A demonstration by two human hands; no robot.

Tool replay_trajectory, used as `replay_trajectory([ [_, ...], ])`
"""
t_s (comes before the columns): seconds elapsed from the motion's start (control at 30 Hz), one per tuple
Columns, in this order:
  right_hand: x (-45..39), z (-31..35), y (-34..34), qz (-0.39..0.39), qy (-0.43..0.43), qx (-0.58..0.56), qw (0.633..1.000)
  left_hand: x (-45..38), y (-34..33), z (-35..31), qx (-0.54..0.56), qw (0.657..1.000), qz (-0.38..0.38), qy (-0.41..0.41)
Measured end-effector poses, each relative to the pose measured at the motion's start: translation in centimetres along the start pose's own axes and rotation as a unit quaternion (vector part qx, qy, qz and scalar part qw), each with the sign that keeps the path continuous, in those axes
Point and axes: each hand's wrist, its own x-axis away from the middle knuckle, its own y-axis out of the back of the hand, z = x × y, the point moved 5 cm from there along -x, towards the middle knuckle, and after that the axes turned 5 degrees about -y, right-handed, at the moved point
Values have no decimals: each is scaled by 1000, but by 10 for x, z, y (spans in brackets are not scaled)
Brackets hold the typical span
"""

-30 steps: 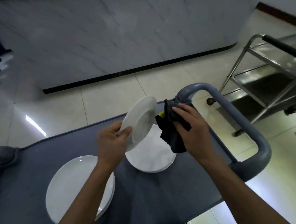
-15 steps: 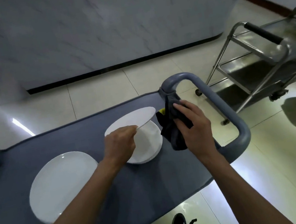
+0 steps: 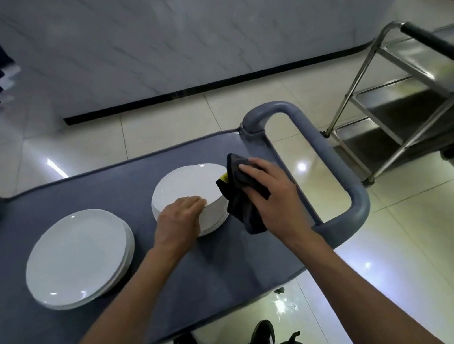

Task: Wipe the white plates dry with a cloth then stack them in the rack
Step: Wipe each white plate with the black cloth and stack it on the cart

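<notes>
I saw the left hand (image 3: 181, 219) resting fingers-curled on the mid-frame plate stack (image 3: 190, 189), right hand (image 3: 273, 197) clutching the dark cloth (image 3: 242, 208); two stacks, the second (image 3: 77, 256) lower left.

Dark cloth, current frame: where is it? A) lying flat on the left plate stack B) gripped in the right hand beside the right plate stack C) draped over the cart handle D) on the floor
B: the right hand grips the dark cloth at the right edge of the right plate stack, while the left hand rests on that stack's near rim.
</notes>
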Motion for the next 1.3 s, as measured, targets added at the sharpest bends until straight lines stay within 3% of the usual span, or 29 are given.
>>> replay_trajectory([
  [0.93, 20, -27, -11, 84, 47, -16, 995, 43, -40, -15, -53, 991, 95, 82],
  [1.3, 13, 15, -57, 128, 87, -39, 987, 76, 10, 14, -26, 981, 25, 188],
])
